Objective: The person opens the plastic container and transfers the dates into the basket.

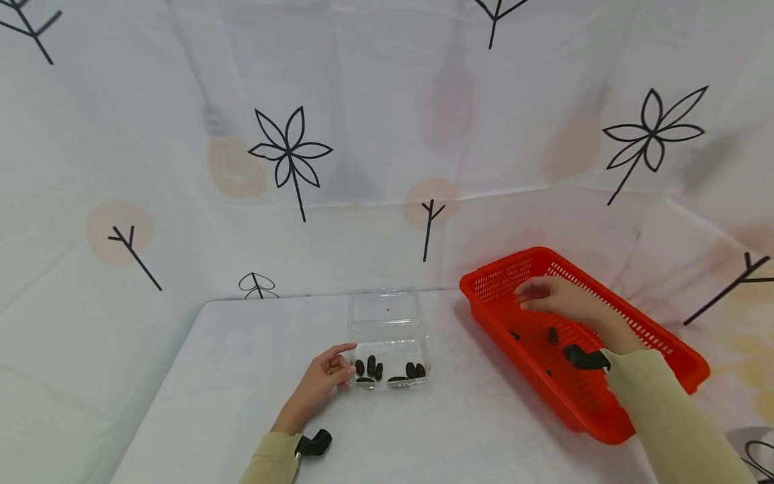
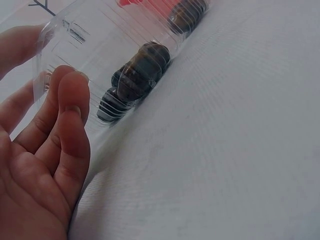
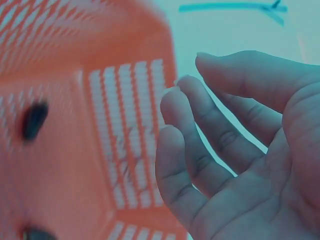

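Note:
The left hand [image 1: 322,382] rests at the left side of a clear plastic clamshell box [image 1: 387,346], its fingers loosely bent with fingertips at the wall. Inside the box, several small dark, glossy oval pieces [image 1: 371,366] lie along the near edge; in the left wrist view such pieces [image 2: 142,70] show through the ribbed plastic. The box's lid [image 1: 385,308] lies folded back. Over the far part of a red plastic basket [image 1: 496,323] hovers the right hand [image 1: 553,296], fingers relaxed and slightly bent. Nothing shows between its fingers [image 3: 172,145] in the right wrist view.
A few more dark oval pieces [image 1: 553,335] lie scattered on the basket's floor. The box and basket stand on a white-covered table [image 1: 242,376], with a patterned cloth [image 1: 363,134] hanging behind. Dark wrist-camera mounts [image 1: 314,444] sit at both sleeves.

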Motion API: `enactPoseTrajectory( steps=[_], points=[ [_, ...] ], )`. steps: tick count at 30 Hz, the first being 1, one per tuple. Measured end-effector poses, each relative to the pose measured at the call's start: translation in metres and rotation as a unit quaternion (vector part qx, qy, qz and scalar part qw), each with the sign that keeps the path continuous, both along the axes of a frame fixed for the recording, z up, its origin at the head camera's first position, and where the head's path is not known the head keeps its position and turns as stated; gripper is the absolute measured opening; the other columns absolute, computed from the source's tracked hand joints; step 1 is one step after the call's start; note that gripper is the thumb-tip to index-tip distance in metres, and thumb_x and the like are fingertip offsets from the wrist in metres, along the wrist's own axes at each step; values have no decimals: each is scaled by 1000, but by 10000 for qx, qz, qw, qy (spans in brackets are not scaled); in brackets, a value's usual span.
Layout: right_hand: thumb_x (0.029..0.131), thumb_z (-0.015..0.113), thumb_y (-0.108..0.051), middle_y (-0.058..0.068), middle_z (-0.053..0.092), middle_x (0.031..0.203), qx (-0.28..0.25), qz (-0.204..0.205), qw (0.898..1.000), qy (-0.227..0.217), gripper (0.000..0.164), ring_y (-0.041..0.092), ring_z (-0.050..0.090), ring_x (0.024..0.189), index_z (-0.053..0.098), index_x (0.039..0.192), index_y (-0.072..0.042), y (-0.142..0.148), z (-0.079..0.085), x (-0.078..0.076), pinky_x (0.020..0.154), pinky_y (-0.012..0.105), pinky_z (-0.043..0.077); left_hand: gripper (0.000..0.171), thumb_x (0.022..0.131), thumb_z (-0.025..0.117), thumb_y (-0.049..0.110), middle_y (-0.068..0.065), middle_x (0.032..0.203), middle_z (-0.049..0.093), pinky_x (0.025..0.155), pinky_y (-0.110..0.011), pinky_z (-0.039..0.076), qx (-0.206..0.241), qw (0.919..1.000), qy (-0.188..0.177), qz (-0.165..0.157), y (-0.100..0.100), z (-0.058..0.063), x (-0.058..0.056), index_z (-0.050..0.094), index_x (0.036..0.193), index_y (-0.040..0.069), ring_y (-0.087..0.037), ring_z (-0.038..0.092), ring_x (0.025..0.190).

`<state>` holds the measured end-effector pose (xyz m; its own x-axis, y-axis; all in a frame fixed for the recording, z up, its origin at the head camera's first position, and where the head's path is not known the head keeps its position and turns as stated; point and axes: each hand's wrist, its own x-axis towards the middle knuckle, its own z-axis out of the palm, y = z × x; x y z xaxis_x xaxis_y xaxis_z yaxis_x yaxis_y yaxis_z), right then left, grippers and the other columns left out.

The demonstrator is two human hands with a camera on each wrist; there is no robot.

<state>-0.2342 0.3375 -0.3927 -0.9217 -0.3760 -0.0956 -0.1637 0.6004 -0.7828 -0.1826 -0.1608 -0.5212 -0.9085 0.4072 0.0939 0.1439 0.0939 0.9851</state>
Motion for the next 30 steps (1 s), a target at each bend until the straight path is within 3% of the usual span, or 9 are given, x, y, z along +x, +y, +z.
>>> enactPoseTrajectory(
  steps=[6, 13, 20, 26, 30],
  points=[
    [93, 70, -10, 14, 67, 112, -38, 375, 9989, 288, 27, 27, 63, 104, 65, 117, 0, -42, 4, -4, 85, 29, 53, 51, 96, 67, 7, -3, 84, 60, 68, -29, 52, -96, 9999, -129, 41, -1, 3, 1, 48, 141, -7, -15, 59, 71],
    [91, 71, -8, 10, 67, 110, 228, 513, 9980, 305, 24, 25, 61, 102, 68, 115, -8, -90, 0, -7, 84, 34, 53, 52, 95, 67, 6, -3, 84, 60, 68, -29, 52, -102, 9998, -167, 32, -1, 8, 2, 47, 141, -7, -16, 59, 71],
    [91, 71, -11, 4, 68, 103, 170, 910, 9957, 59, 20, 22, 64, 97, 69, 111, -10, -130, -15, -13, 84, 36, 53, 52, 95, 67, 5, -4, 84, 60, 68, -30, 53, -99, 9999, -136, 22, 0, 7, 3, 47, 141, -7, -18, 59, 71],
    [92, 68, -6, 14, 69, 106, 168, 1380, 9901, -196, 20, 19, 64, 94, 70, 111, -8, -161, -35, -21, 85, 35, 53, 52, 96, 66, 6, -3, 84, 60, 68, -31, 53, -110, 9999, -122, -3, 0, 6, 3, 47, 142, -8, -18, 59, 71],
    [92, 68, -3, 14, 69, 106, 278, 1594, 9861, -387, 21, 19, 63, 93, 70, 113, -4, -180, -45, -23, 84, 34, 54, 52, 96, 66, 6, -4, 84, 60, 68, -31, 53, -80, 9999, -139, -4, 0, 6, 2, 47, 142, -7, -18, 59, 71]
  ],
)
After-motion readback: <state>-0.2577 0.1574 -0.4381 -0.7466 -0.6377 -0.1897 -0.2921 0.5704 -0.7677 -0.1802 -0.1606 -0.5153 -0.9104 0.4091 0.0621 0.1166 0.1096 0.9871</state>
